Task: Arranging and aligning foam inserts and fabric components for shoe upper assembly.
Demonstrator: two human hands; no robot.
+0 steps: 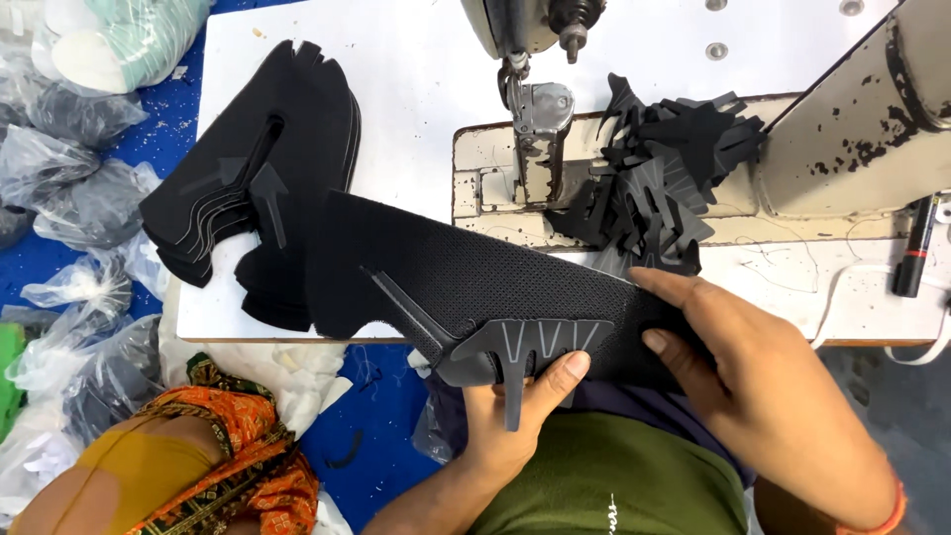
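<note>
The scene is brightly and evenly lit from above, with soft light and no hard shadows. The white table (416, 89) is close to overexposed along its far edge, where surface detail washes out. Only faint, diffuse shadows sit under the black mesh panel (475, 277) and beside the stack of black pieces (267, 188) near the table's left edge. The blacks swallow detail, so layers in the stack merge. Clear plastic bags (69, 168) at the left show small glints. Focus is fairly sharp in the middle; the corners look softer and slightly stretched.
</note>
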